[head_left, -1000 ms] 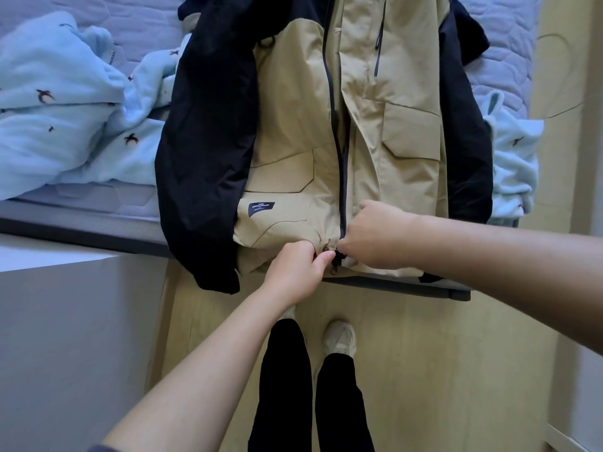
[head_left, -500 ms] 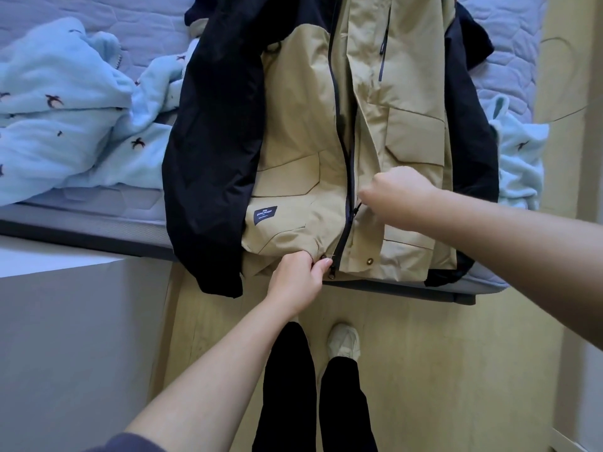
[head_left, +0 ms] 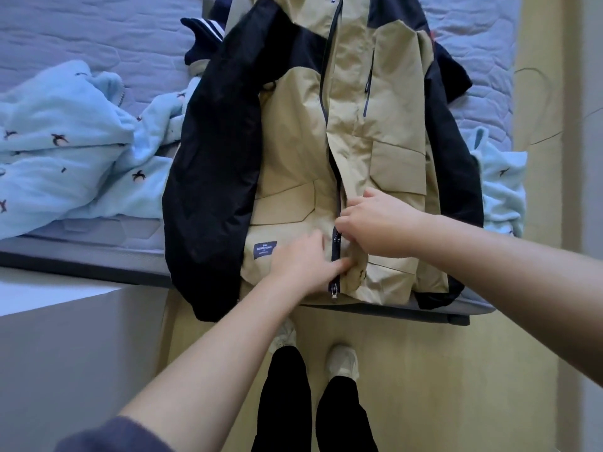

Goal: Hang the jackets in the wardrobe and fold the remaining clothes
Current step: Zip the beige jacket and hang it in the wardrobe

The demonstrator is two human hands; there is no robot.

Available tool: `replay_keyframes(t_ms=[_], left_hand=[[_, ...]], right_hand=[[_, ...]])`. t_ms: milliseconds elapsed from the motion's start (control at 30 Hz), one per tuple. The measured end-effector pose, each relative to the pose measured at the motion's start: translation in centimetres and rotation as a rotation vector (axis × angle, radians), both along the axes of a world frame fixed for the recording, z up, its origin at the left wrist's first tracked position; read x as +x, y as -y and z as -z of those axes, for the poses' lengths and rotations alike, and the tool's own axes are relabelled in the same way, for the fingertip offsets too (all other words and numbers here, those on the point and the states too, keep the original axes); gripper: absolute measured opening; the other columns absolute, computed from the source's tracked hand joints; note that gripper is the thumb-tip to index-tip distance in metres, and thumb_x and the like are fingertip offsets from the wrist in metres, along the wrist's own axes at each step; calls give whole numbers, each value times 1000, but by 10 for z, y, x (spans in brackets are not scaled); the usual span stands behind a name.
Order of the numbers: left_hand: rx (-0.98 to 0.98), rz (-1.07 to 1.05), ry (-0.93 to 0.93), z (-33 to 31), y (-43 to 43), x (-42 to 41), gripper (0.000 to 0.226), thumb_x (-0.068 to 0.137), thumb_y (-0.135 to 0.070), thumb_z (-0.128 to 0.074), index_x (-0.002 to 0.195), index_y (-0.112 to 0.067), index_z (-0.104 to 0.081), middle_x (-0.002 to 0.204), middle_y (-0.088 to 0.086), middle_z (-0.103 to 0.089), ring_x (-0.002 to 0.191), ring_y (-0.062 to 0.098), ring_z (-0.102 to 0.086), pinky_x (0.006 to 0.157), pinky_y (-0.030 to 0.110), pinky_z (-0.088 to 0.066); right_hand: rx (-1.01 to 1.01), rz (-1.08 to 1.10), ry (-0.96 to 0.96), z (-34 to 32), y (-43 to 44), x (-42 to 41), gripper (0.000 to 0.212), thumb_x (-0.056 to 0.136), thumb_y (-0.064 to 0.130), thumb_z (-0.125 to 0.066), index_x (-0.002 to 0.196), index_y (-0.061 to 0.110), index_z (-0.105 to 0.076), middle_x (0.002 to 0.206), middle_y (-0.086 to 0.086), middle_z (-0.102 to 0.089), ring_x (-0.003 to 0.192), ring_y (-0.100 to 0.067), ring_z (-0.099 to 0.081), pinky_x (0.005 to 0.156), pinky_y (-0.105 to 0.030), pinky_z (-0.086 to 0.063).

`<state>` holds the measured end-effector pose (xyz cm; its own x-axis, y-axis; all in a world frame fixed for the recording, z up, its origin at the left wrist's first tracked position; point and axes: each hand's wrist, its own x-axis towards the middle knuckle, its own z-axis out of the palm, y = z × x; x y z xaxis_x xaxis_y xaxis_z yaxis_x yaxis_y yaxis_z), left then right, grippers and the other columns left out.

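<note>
A quilted lavender-grey mattress (head_left: 81, 27) fills the top of the view, its stitched pattern running to the far edge. Along its near edge runs a dark grey band (head_left: 81, 259) of the bed, sagging slightly towards the right corner. Below the bed lies a pale wooden floor (head_left: 424, 370). At the lower left, against the bed's near edge, stands a pale grey box-like unit (head_left: 65, 353) with a white top (head_left: 49, 288). On the floor, close to the bed, are two light-coloured shoes, the left shoe (head_left: 285, 334) partly hidden and the right shoe (head_left: 342, 360), beneath black trousers (head_left: 287, 402). Beyond the bed's right edge a thin dark line (head_left: 535, 71) curves across a beige surface (head_left: 538, 190).
</note>
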<state>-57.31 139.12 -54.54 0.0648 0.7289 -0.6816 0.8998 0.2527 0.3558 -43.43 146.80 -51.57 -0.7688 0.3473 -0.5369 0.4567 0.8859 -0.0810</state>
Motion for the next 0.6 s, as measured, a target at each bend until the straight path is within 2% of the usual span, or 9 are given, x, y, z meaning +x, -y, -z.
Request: replay_keyframes(t_ms=[67,100,167,267,400,467,533,600], left_hand=[[5,37,-40,11,-6,8,41,90,-58,-47,96,-18,-53,101,4,-63,97,27,-59,68,33,-40],[32,64,-70,15,-7,11,36,93,-51,-47,100,-17,-58,102,5,-65,98,28,-60,67,32,-39],[78,118,-119,21,-5,15,33,95,-46,-46,105,-19,-63,100,7,-65,97,29,-61,66,31,-37],[185,186,-178,22,3,15,32,96,-45,-44,98,-20,-64,89,5,-64,89,28,-63,62,30,-34],[294,232,-225,21,11,6,34,95,-45,-43,89,-20,-65,85,4,-66,82,28,-64,60,29,-35],[284,243,-226,20,22,4,35,95,-46,-41,85,-21,-63,84,3,-66,80,27,-64,59,29,-36],[227,233,-231,22,34,7,34,96,-45,-40,85,-21,-62,85,2,-66,81,27,-65,60,29,-38],[147,211,-247,26,38,11,33,96,-43,-40,88,-21,-62,89,1,-66,85,26,-64,62,29,-38]], right_hand=[[-39,61,37,2,-4,2,15,90,11,-42,96,23,-50,73,9,-43,73,-16,-45,75,-28,-33],[-49,85,63,4,-6,5,18,89,7,-40,95,22,-49,72,9,-43,70,-17,-45,75,-29,-35],[6,82,95,10,-11,6,19,85,3,-40,90,20,-47,71,7,-47,68,-21,-49,74,-30,-33],[135,-10,131,17,-21,-3,17,84,3,-44,87,19,-50,79,3,-62,69,-21,-54,76,-31,-29],[223,-18,156,11,-48,-12,18,81,3,-48,87,19,-54,79,3,-61,67,-21,-51,79,-33,-27],[267,32,157,1,-73,-7,18,81,3,-49,88,19,-55,82,2,-64,72,-20,-56,86,-34,-31],[306,48,146,-10,-93,-3,18,81,3,-51,86,20,-55,80,3,-64,69,-20,-52,88,-33,-31],[319,-7,146,-15,-102,-2,15,83,5,-50,83,20,-52,70,5,-54,65,-19,-48,87,-33,-31]])
